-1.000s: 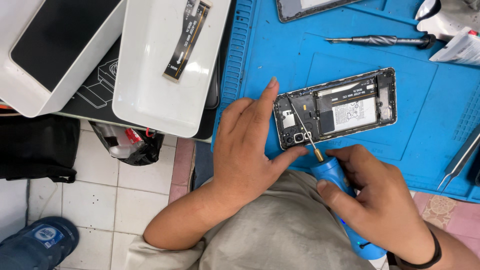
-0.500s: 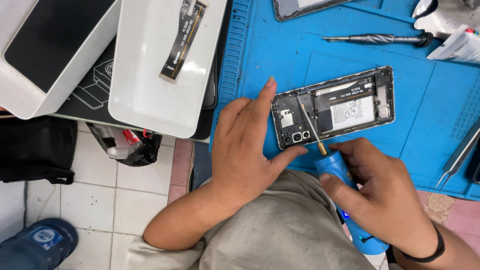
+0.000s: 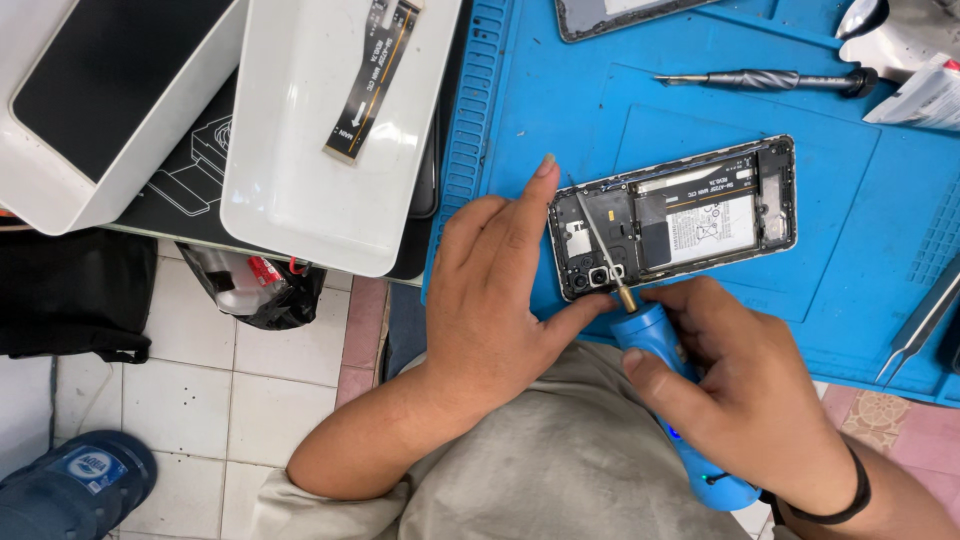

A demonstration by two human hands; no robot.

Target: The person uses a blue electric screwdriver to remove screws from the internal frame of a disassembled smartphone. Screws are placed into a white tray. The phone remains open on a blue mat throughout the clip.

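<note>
An opened phone (image 3: 700, 215), back cover off with battery and boards exposed, lies on a blue work mat (image 3: 520, 120). My left hand (image 3: 495, 290) rests on the mat at the phone's left end, index finger along its edge and thumb under its lower corner. My right hand (image 3: 745, 390) grips a blue electric screwdriver (image 3: 665, 385). Its thin bit (image 3: 597, 240) reaches up into the phone's upper left area, beside the camera modules.
A white tray (image 3: 300, 170) holding a flex cable (image 3: 368, 75) and another tray with a black panel (image 3: 95, 85) lie left. A metal screwdriver (image 3: 765, 80) lies at the mat's top, tweezers (image 3: 920, 320) at right. Tiled floor and a blue shoe (image 3: 75, 480) show below.
The screwdriver bit has shifted from the phone's lower left corner up toward its upper left area. My left hand has stayed against the phone.
</note>
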